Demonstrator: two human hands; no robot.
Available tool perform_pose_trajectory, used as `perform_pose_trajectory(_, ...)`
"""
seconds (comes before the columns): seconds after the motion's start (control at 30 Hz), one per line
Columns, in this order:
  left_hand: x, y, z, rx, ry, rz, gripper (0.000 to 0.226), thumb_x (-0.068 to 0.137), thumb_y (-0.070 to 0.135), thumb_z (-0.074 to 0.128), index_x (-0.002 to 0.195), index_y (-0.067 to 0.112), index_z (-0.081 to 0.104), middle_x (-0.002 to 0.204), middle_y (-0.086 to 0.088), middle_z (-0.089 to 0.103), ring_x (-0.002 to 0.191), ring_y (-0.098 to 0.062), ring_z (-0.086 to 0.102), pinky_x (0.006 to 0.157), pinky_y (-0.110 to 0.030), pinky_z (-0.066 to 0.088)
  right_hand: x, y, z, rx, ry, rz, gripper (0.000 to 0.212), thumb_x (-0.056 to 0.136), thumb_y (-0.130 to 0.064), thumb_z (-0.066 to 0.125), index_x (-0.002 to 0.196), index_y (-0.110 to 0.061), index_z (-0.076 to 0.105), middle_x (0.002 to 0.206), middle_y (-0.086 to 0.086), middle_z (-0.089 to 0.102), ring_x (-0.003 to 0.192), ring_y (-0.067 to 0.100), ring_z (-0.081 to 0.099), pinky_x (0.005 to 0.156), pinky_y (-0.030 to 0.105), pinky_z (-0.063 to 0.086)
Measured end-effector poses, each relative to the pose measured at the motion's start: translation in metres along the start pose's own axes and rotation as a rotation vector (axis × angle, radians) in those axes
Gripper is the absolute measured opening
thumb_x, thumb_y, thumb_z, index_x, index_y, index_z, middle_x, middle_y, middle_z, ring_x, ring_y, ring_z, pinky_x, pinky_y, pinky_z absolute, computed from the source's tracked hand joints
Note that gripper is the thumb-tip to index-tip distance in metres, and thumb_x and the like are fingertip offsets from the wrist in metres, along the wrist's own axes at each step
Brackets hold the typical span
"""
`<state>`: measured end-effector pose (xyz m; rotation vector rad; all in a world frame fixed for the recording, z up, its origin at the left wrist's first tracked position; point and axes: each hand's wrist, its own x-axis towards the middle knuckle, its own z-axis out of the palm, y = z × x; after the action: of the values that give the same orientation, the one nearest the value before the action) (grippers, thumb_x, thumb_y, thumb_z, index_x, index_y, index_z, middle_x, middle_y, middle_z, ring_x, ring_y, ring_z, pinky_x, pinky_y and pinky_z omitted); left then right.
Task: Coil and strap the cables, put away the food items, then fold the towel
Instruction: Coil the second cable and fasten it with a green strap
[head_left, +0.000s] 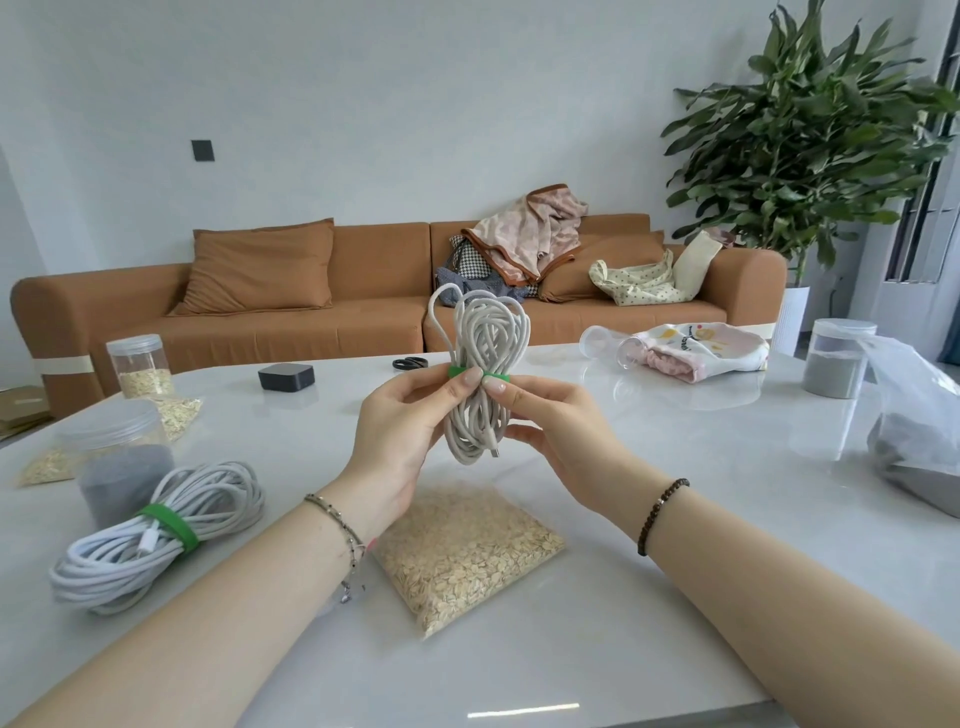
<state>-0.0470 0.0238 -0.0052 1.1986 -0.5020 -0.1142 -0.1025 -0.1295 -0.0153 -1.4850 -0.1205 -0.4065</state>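
No readable brand or label; the towel at far right of the table has dark printed lettering, too small to read.

White cable bundle is held up above mid-table, over a clear bag of oats. It is a round cord in messy loops, pinched at the waist by a green strap. Long axis vertical, loops at top and bottom. Its connector tip hangs at the lower right, pointing down.

Left hand has fingers curled round the bundle, thumb tip on the strap. Right hand has its thumb on the strap's right part and fingers curled against the lower loops.

Second white cable coil lies flat at near left, already strapped with a green band, long axis diagonal. Also on the table are an oat jar, a black box and scissors.
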Motion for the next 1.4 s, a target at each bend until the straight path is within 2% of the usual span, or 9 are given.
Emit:
perform_pose_trajectory(0.13,-0.001,0.002,0.001,-0.054,-0.015,-0.024,0.051,0.067,0.025,0.081,0.111,0.002,0.068,0.102,-0.01,0.077,0.095,-0.022,0.075,0.087,-0.033,0.058,0.0,-0.002,-0.001,0.002,-0.012,-0.003,0.045,0.075,-0.041,0.08,0.105,-0.007,0.077,0.107,0.012,0.075,0.104,0.026,0.069,0.099,0.042,0.052)
perform_pose_trajectory(0.3,0.0,0.004,-0.001,-0.034,-0.026,-0.023,0.048,0.066,0.022,0.08,0.109,0.004,0.068,0.102,-0.01,0.077,0.094,-0.022,0.075,0.086,-0.032,0.059,0.0,0.0,-0.002,-0.069,0.022,0.017,0.045,0.072,-0.044,0.083,0.09,-0.004,0.072,0.087,0.006,0.07,0.083,0.014,0.062,0.082,0.032,0.047)
perform_pose_trajectory(0.5,0.002,0.007,-0.003,-0.063,-0.04,-0.047,0.036,0.069,0.022,0.077,0.1,0.006,0.068,0.1,-0.011,0.077,0.09,-0.021,0.074,0.083,-0.031,0.059,0.002,-0.001,0.0,-0.08,0.043,0.005,0.053,0.058,-0.052,0.086,0.083,-0.009,0.071,0.085,0.008,0.066,0.082,0.015,0.057,0.079,0.028,0.045)
perform_pose_trajectory(0.63,0.003,0.009,-0.005,-0.064,-0.054,-0.029,0.027,0.071,0.018,0.078,0.091,0.007,0.066,0.094,-0.01,0.076,0.084,-0.02,0.074,0.08,-0.029,0.061,0.0,-0.002,-0.001,-0.055,0.023,-0.006,0.064,0.065,-0.048,0.089,0.093,0.006,0.068,0.086,0.008,0.065,0.081,0.015,0.053,0.079,0.029,0.042)
perform_pose_trajectory(0.83,0.007,0.009,-0.009,-0.054,-0.063,-0.002,0.026,0.071,0.016,0.078,0.091,0.006,0.067,0.096,-0.013,0.076,0.086,-0.021,0.074,0.077,-0.027,0.059,-0.003,-0.005,0.001,-0.07,0.008,0.004,0.044,0.065,-0.045,0.082,0.082,-0.007,0.072,0.071,-0.004,0.062,0.071,0.01,0.049,0.078,0.029,0.04)
perform_pose_trajectory(1.03,0.01,0.0,-0.01,0.018,0.003,0.033,0.033,0.08,0.029,0.072,0.101,0.003,0.071,0.099,-0.017,0.075,0.093,-0.029,0.073,0.087,-0.037,0.059,-0.004,-0.003,0.002,-0.108,0.064,0.008,0.016,0.073,-0.036,0.08,0.078,-0.02,0.08,0.073,-0.006,0.066,0.075,0.01,0.051,0.076,0.027,0.043)
perform_pose_trajectory(1.13,0.01,-0.002,-0.01,0.094,-0.013,0.037,0.031,0.09,0.027,0.067,0.108,0.002,0.071,0.106,-0.019,0.074,0.103,-0.033,0.071,0.094,-0.043,0.057,-0.003,-0.001,0.002,-0.107,0.09,0.022,0.026,0.067,-0.041,0.082,0.076,-0.018,0.077,0.075,-0.003,0.065,0.076,0.011,0.053,0.075,0.028,0.044)
perform_pose_trajectory(1.3,0.003,-0.004,-0.006,0.113,-0.113,-0.041,0.03,0.094,0.029,0.064,0.119,0.013,0.072,0.108,-0.003,0.077,0.097,-0.015,0.072,0.08,-0.034,0.058,-0.002,-0.002,-0.001,-0.116,0.124,0.063,0.036,0.066,-0.046,0.082,0.082,-0.015,0.075,0.082,-0.003,0.065,0.083,0.011,0.055,0.079,0.027,0.047)
perform_pose_trajectory(1.4,0.002,-0.004,-0.006,0.1,-0.136,-0.073,0.03,0.094,0.024,0.066,0.123,0.018,0.07,0.112,0.001,0.076,0.103,-0.013,0.072,0.082,-0.034,0.06,-0.001,-0.002,-0.003,-0.12,0.121,0.084,0.036,0.072,-0.048,0.08,0.093,-0.019,0.08,0.091,-0.006,0.073,0.094,0.013,0.058,0.085,0.029,0.049)
